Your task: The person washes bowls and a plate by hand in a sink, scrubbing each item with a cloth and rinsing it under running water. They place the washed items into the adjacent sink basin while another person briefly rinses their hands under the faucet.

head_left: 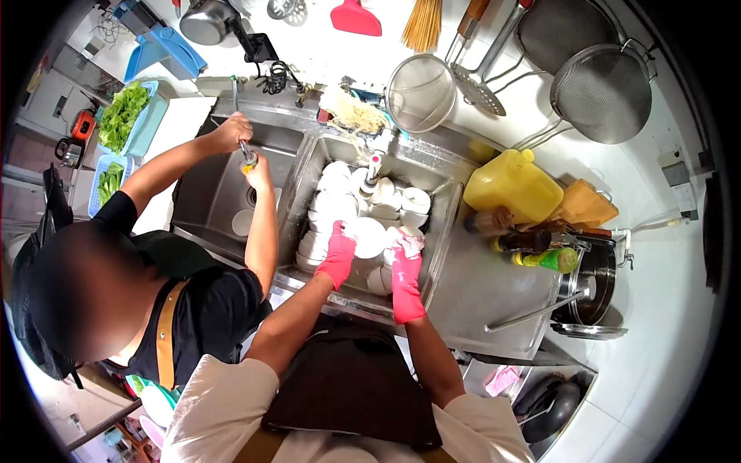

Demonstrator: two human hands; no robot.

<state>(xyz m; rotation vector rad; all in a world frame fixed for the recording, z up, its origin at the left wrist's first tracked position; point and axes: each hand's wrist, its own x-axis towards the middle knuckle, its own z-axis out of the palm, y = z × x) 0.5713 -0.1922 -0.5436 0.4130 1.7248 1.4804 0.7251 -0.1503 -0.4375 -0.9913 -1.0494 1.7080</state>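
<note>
Both of my hands wear pink rubber gloves over the right-hand sink basin [449, 239]. A white bowl [369, 238] is gripped at its left edge by my left hand [338, 255]. My right hand [406, 266] is closed on a pale, wet-looking cloth [411, 241] at the bowl's right side. Several stacked white bowls [315, 245] fill the basin around and below my hands. The faucet [373, 166] comes down over them from the back edge.
At my left, a co-worker's hands [241, 139] hold a metal faucet spout over the left basin [220, 185]. A yellow jug [513, 185], bottles [552, 260] and a large pot [594, 282] stand at right. Strainers [602, 92] hang on the back wall. Leafy greens [123, 116] sit far left.
</note>
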